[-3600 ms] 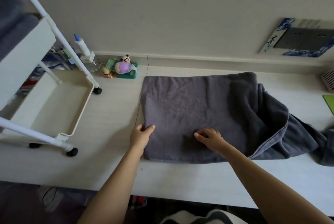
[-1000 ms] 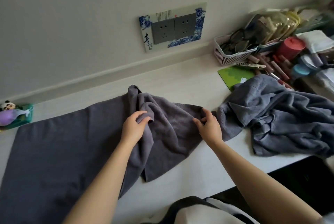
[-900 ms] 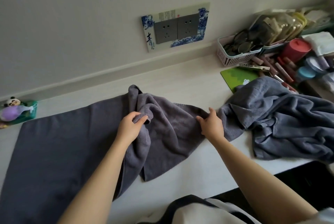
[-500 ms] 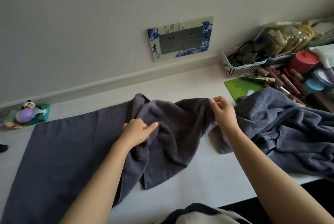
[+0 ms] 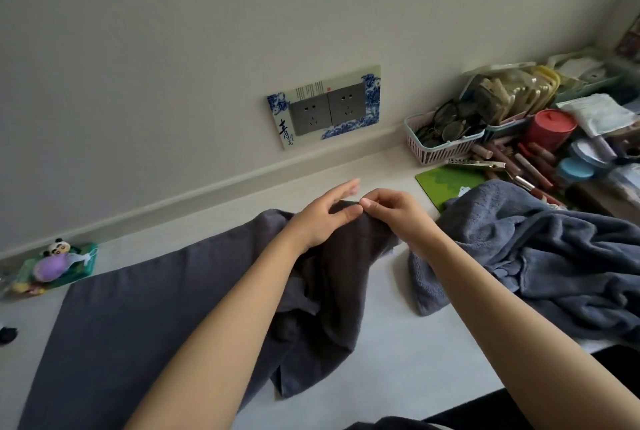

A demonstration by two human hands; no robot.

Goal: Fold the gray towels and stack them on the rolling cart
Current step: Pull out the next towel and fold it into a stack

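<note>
A dark gray towel (image 5: 145, 318) lies on the white table (image 5: 398, 370), flat on its left part and bunched up on its right. My right hand (image 5: 394, 211) pinches the towel's raised right edge between thumb and fingers. My left hand (image 5: 322, 218) rests against the same edge right beside it, fingers extended and apart, thumb on the cloth. A second, bluish gray towel (image 5: 540, 263) lies crumpled to the right. The rolling cart is out of view, apart from one black caster (image 5: 7, 334) at the left edge.
A small green tray with a panda toy (image 5: 57, 266) sits at the back left. A wall socket plate (image 5: 325, 107) is behind the hands. At the back right stand a pink basket of glasses (image 5: 446, 135), a green mat (image 5: 446, 183), a red jar (image 5: 550, 128) and cluttered cosmetics.
Both hands rose and came together at the towel's right edge, lifting it. My left hand let go of the bunched fold and opened its fingers. The view shifted slightly left.
</note>
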